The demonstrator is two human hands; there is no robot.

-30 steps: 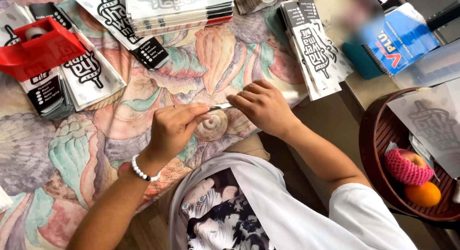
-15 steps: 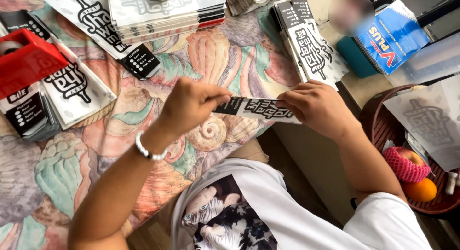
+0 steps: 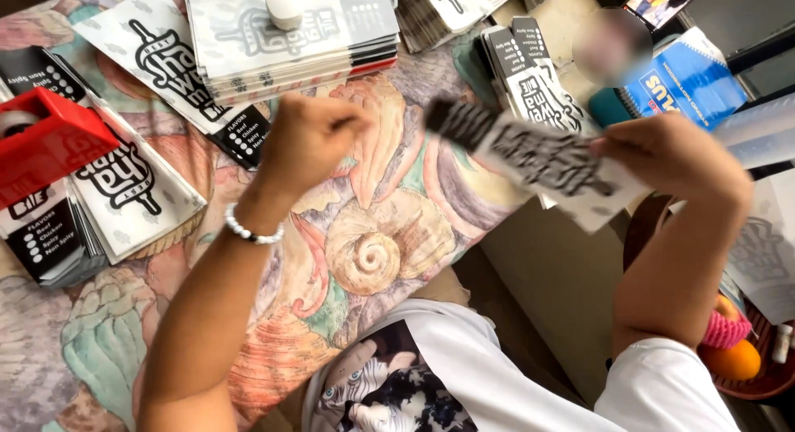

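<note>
Holding a folded black-and-white paper sleeve [image 3: 530,154] up in the air — one end in the right hand [image 3: 679,163].

The right hand's fingers are pinching the sleeve's near end, while the left hand [image 3: 306,138] is curling shut beside the far end, just apart from it; I cannot tell if it is holding anything small. To do this well, I think the sleeve is wanting a flat, firm pinch so it is not bending or slipping. Under the hands, a tablecloth [image 3: 373,250] with big painted shells is covering the table. Stacks of the same printed sleeves [image 3: 281,38] are lying on it, and a red tape holder [image 3: 50,142] is sitting at the left edge. Off to the right, a blue box [image 3: 679,80] is resting — and lower down, a round basket [image 3: 766,382] with an orange [image 3: 733,359] inside.
</note>
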